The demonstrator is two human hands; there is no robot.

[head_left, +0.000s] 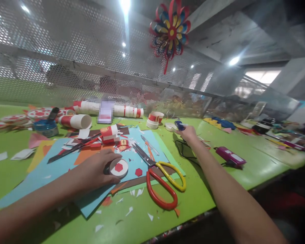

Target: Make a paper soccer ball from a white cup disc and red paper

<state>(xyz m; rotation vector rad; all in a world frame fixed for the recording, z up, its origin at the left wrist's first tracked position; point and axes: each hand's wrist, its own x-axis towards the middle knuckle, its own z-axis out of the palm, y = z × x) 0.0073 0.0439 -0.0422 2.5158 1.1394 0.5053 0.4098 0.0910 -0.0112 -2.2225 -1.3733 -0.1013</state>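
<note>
My left hand [103, 167] curls around a short round white piece, like a cut paper-cup base [123, 168], with a red hexagon on its flat face. It rests over blue paper sheets [58, 166]. Farther off to the right, my right hand [189, 134] is closed on a dark blue tool [179, 124], mostly covered by the fingers. A black cord [183, 152] lies below that hand. Between the hands are large scissors [155, 166] with one red and one yellow handle, blades apart. A loose red hexagon [138, 172] lies beside them.
Cut paper cups [76, 121], a long row of stacked cups [112, 109] and a blue jar [45, 128] stand at the back left. A purple box-like device [230, 157] lies to the right. White scraps [129, 211] litter the green table [132, 227]. A paper flower [171, 32] hangs above.
</note>
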